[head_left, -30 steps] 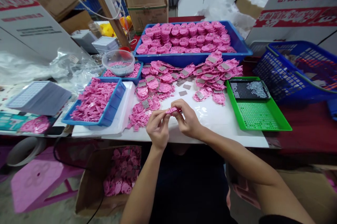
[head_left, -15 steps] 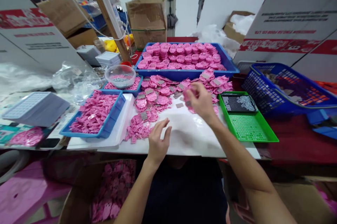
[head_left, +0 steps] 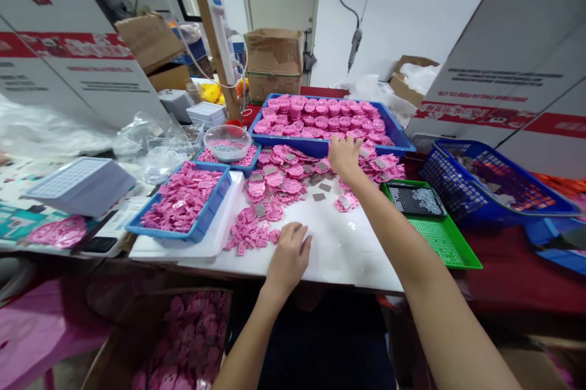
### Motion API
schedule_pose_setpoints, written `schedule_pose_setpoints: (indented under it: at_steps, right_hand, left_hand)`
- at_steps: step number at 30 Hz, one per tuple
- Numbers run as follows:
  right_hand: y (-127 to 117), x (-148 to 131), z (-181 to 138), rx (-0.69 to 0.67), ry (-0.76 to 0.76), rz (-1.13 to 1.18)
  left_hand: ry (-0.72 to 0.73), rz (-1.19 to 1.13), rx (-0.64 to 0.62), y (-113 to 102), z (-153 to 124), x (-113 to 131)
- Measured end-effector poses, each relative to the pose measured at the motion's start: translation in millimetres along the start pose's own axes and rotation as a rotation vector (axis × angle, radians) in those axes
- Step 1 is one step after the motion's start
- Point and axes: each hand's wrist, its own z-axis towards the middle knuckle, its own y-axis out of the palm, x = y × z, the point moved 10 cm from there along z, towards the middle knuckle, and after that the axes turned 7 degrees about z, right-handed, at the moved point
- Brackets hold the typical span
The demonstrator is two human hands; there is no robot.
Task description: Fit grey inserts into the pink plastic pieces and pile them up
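Hovering by stacked pink pieces [head_left: 320, 116] in the blue tray [head_left: 297, 146], the right hand [head_left: 345, 155] has an unclear grip; the left hand [head_left: 289, 254] curls loosely, empty. Loose pieces [head_left: 275, 179] lie unstacked.

Upside-down "FOOD CO. LTD." on white carton [head_left: 513, 51].

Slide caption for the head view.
Right hand at blue tray of stacked pink parts, left hand by loose pink pieces.
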Motion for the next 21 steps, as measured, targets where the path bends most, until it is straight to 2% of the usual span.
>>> schedule_pose_setpoints:
  at_steps: [3,7,9,12,14,17,21]
  right_hand:
    - [7,-12,-7,0.009,-0.161,-0.082]
    - [12,-12,-17,0.000,-0.136,-0.072]
    - [24,-31,-25,-0.070,-0.216,0.017]
    - [54,-68,-39,-0.230,-0.402,0.115]
    - [72,-78,-40,-0.285,-0.422,0.138]
    - [89,-77,-34,-0.305,-0.411,0.183]
    - [91,-66,-29,-0.283,-0.445,0.257]
  left_hand:
    - [-0.009,-0.009,-0.007,1,1,-1]
    - [0.011,-0.067,-0.020,0,3,3]
    - [0.009,-0.091,-0.017,-1,4,4]
    - [-0.011,-0.108,-0.006,-5,5,3]
    - [-0.030,-0.123,0.010,-8,7,1]
    - [-0.057,-0.150,0.042,-12,8,-3]
    - [-0.080,-0.188,0.053,-13,8,-10]
